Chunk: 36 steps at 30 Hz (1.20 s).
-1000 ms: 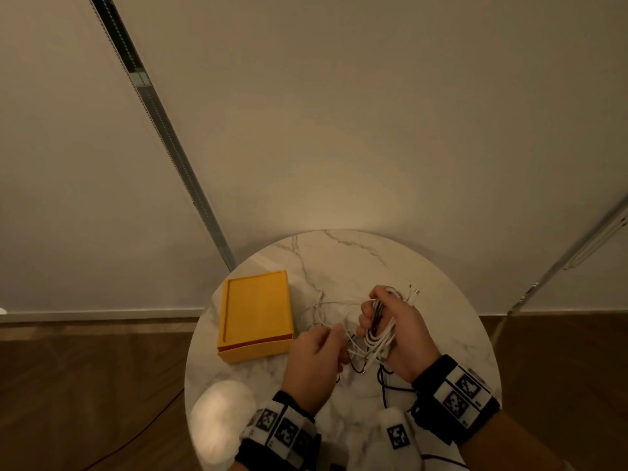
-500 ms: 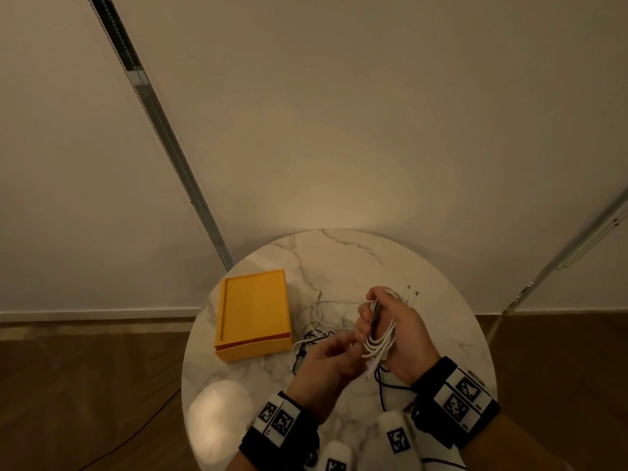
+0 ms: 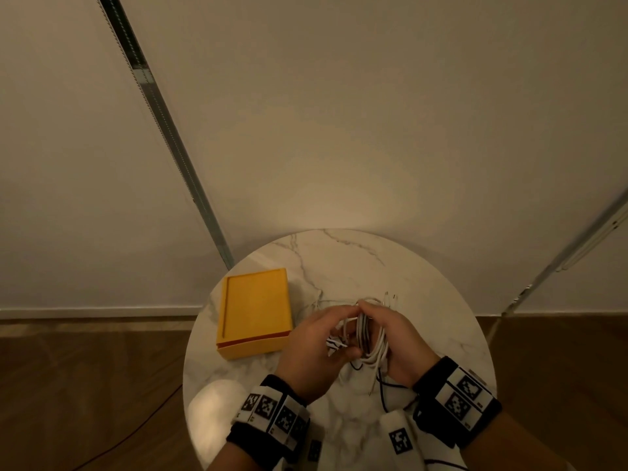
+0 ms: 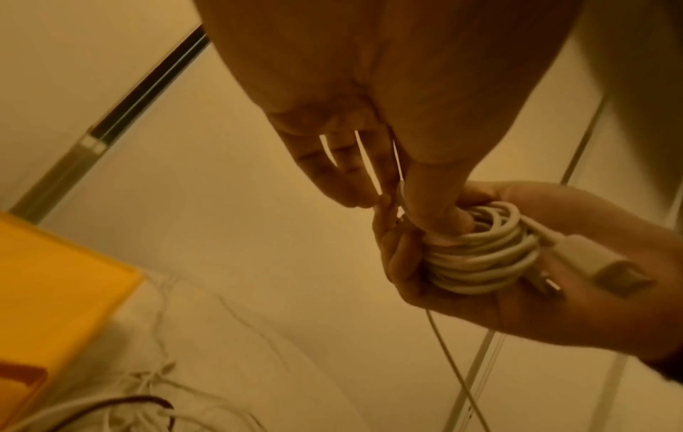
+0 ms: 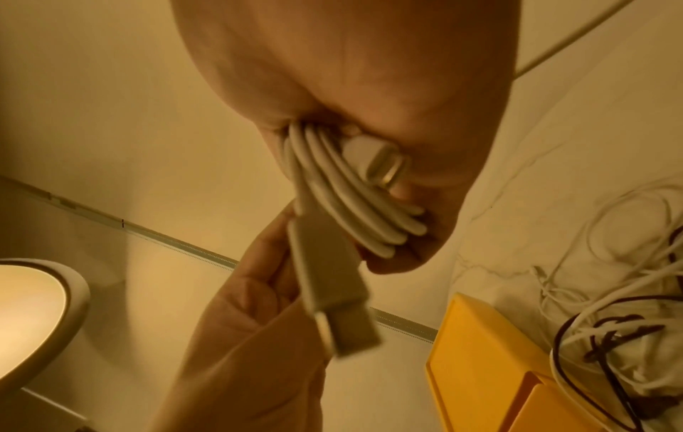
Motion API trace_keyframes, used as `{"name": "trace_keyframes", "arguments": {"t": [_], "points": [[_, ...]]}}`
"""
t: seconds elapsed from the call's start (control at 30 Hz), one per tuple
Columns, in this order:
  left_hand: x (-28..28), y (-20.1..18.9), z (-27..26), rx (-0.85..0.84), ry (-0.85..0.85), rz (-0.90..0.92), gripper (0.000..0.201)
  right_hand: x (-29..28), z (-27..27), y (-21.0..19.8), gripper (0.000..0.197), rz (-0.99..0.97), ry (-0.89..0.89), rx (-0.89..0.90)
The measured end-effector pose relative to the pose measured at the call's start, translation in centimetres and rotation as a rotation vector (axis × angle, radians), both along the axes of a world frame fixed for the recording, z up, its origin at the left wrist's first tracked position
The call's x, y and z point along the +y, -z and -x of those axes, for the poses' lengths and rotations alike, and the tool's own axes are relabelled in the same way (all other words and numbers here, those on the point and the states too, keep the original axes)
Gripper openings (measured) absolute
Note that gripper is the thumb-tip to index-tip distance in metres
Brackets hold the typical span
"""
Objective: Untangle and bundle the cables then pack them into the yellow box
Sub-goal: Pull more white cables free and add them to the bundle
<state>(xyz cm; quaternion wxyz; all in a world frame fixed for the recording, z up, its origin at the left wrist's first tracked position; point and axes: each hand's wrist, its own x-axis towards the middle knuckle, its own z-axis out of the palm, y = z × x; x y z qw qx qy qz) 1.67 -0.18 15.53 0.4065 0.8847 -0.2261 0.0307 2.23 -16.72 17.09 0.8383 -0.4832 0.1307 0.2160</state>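
The left hand [image 3: 314, 348] has come back to the white cable coil [image 3: 368, 338], pinching its end; the right hand [image 3: 396, 341] grasps the coil above the worktop [image 3: 339, 260]. Bundling nearly finished; yellow box [image 3: 256, 312] waits closed beside.

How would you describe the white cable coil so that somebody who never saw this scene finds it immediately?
Start at the round marble table, where the yellow box lies on the left. To its right, two hands meet above the tabletop; the right hand grips the white cable coil. Unlike the loose tangled cables beneath, it is neatly looped.
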Motion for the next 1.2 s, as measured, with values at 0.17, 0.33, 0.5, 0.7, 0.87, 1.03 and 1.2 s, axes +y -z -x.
{"name": "trace_keyframes", "arguments": {"t": [0.17,0.33,0.5,0.7,0.87,1.03,1.2], "points": [[0.4,0.7,-0.6,-0.138,0.021,-0.125,0.076,0.1,0.0,0.2,0.053,-0.142,-0.064,-0.001],[0.4,0.7,-0.6,-0.094,0.061,-0.132,0.09,0.0,0.0,-0.1,0.043,-0.042,-0.146,-0.017],[0.8,-0.2,-1.0,0.19,0.205,0.094,0.081,0.0,0.4,-0.6,0.027,0.064,-0.222,0.027],[2.6,-0.4,-2.9,0.253,0.137,0.226,0.051,-0.6,0.8,-1.0,0.027,0.02,-0.395,0.024],[3.6,-0.8,-4.7,0.184,0.139,-0.116,0.041,-1.2,0.6,-0.9,0.023,0.049,-0.359,0.027],[3.6,-1.6,-5.3,0.171,0.073,0.018,0.046,-1.3,0.4,-0.4,0.028,0.319,-0.202,-0.073],[1.7,-3.8,-4.9,0.272,0.066,0.265,0.038,-0.7,0.2,-0.2,0.045,0.442,-0.098,-0.176]]}}
